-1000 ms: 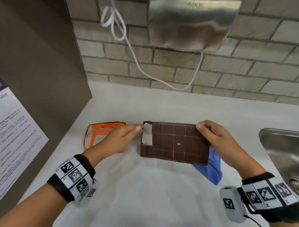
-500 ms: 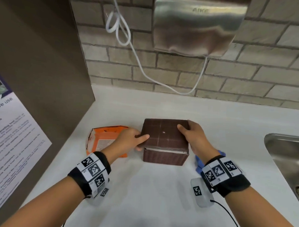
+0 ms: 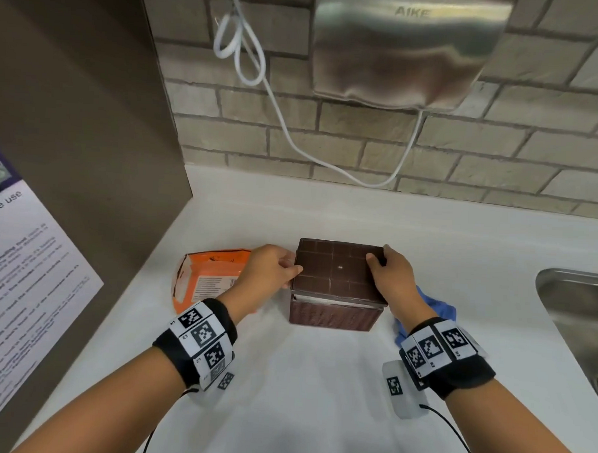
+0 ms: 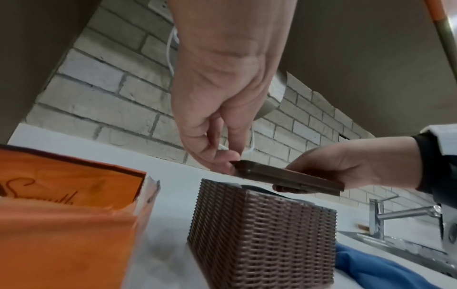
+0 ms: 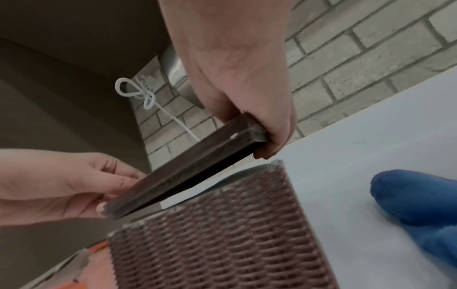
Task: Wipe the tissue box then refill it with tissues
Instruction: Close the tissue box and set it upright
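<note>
A brown woven tissue box (image 3: 334, 318) stands on the white counter (image 3: 317, 398). Both hands hold its flat brown lid (image 3: 337, 269) just above the rim, tilted, with a gap on the near side. My left hand (image 3: 290, 270) pinches the lid's left edge, and my right hand (image 3: 375, 260) grips the right edge with fingers curled under it. In the right wrist view, white tissues (image 5: 188, 195) show under the lid (image 5: 193, 164), inside the box (image 5: 222, 234). An opened orange tissue pack (image 3: 209, 277) lies left of the box. A blue cloth (image 3: 438, 311) lies to its right.
A steel sink (image 3: 578, 307) is set into the counter at the right, with a faucet (image 4: 378, 213) behind it. A metal hand dryer (image 3: 408, 49) and its white cable (image 3: 278, 116) hang on the brick wall. A brown side panel with a notice (image 3: 21, 276) borders the left.
The lid, earlier held up facing me, has come down nearly flat over the box. My left hand moved from the white tissues at its left end to pinch the lid's edge.
</note>
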